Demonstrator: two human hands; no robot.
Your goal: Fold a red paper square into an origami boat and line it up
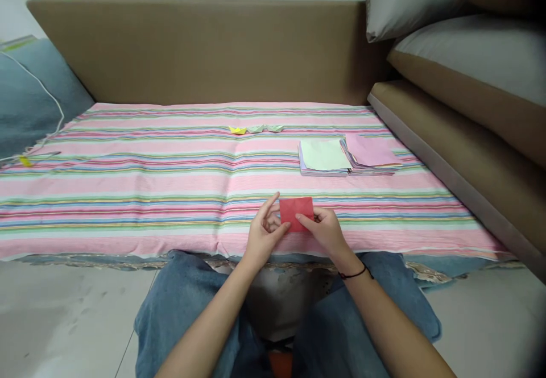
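A small square of red origami paper [294, 207], creased across its face, is held up just above the striped cloth. My right hand [326, 229] pinches its right side, thumb on the front and fingers behind. At the lower left corner my left hand [267, 229] grips it with the thumb in front; its index finger points up beside the left edge, and the other fingers curl partly behind the paper. Beyond the hands stand a yellow folded paper boat [238, 131] and two pale green paper boats [256, 129] in a row.
Two stacks of square paper lie to the right, one topped with pale green [325, 155], the other with pink [371, 150]. Brown and grey cushions [452, 156] line the right side. A brown backrest [213, 51] closes the far edge. A white cable [46, 91] runs at left.
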